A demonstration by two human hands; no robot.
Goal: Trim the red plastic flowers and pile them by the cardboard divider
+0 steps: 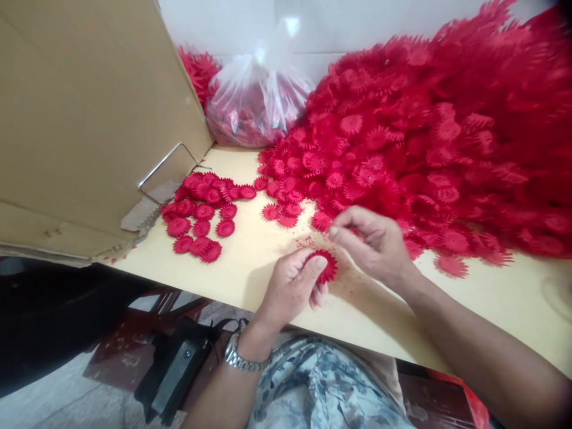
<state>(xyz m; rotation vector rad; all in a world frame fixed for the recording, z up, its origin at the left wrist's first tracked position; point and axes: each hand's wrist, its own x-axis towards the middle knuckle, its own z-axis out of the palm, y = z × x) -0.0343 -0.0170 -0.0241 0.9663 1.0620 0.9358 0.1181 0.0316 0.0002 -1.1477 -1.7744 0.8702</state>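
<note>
My left hand (292, 283) pinches a red flower-shaped disc (328, 267) with a notched edge between thumb and fingers, just above the table. Up and to the right of it, my right hand (373, 241) is closed in a pinch, thumb against forefinger. Whatever lies between those fingertips, if anything, is too small to make out. Tiny red scraps (306, 241) are scattered on the table near both hands. Beyond my right hand rises a large heap of similar red discs (370, 143). A smaller group of discs (203, 211) lies to the left.
A tall cardboard box wall (98, 119) with a metal wire handle (161, 167) bounds the left side. A clear plastic bag (261, 104) of red pieces stands at the back against the wall. The pale yellow table (250, 268) ends just before my lap. A black bag (179, 369) is below.
</note>
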